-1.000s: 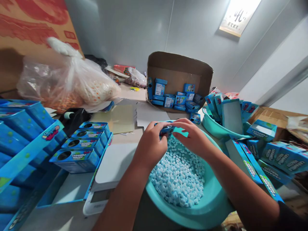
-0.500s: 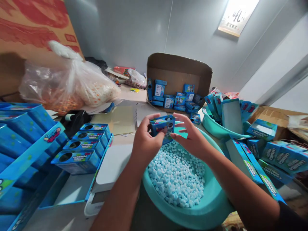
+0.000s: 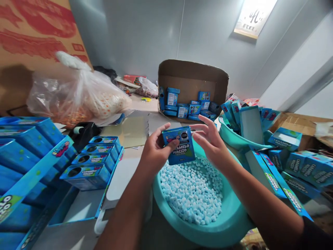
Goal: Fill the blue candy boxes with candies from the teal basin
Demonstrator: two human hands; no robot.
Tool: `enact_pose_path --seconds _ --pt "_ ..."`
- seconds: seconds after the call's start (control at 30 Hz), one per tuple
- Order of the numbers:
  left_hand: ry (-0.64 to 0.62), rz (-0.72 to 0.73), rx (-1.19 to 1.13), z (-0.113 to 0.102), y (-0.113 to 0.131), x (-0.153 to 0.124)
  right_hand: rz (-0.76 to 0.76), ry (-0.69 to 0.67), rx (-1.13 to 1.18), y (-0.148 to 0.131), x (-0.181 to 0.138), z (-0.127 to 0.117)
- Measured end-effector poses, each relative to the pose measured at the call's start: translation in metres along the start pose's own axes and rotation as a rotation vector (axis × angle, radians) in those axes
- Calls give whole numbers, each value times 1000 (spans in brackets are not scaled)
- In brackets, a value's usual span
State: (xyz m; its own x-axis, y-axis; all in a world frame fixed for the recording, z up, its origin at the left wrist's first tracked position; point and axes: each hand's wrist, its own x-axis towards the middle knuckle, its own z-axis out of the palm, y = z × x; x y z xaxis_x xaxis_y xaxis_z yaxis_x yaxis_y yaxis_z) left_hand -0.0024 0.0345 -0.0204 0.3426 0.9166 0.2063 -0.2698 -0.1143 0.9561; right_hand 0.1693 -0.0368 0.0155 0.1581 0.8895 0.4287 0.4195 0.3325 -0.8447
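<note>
Above the basin (image 3: pixel 229 222), the left hand's (image 3: pixel 153 152) grip pinches the small box (image 3: pixel 179 146).

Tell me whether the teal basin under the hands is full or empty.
Partly full: pale blue candies cover the basin's bottom, with bare teal wall showing above them up to the rim.

The box (image 3: pixel 179 150) at centre reads "CARAMELO MACIZO" in white. A black seal sits above the words, its print too small to read. The tray boxes (image 3: pixel 87 171) and right-hand boxes (image 3: pixel 283 141) carry the same words. The wall sign (image 3: pixel 253 15) bears characters that are not legible.
</note>
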Motion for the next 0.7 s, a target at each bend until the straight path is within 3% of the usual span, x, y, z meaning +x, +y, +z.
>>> enact_pose_path --seconds 0.17,0.23,0.3,0.4,0.47,0.53,0.7 --pt "30 56 -31 -1 1 1 33 184 -49 5 8 -7" --pt "47 107 -89 -6 3 3 21 148 -210 8 19 -16" --pt "92 157 -84 -16 10 4 29 13 -515 13 36 -29" --pt "178 182 239 -39 32 1 215 -169 -995 31 71 -56" --pt "167 169 665 -59 48 -4 355 -150 -1092 52 92 -75" --pt "154 175 942 -81 59 -10 423 -134 -1121 77 108 -93" --pt "123 81 1067 -134 44 -20 388 -193 -1126 133 129 -120"
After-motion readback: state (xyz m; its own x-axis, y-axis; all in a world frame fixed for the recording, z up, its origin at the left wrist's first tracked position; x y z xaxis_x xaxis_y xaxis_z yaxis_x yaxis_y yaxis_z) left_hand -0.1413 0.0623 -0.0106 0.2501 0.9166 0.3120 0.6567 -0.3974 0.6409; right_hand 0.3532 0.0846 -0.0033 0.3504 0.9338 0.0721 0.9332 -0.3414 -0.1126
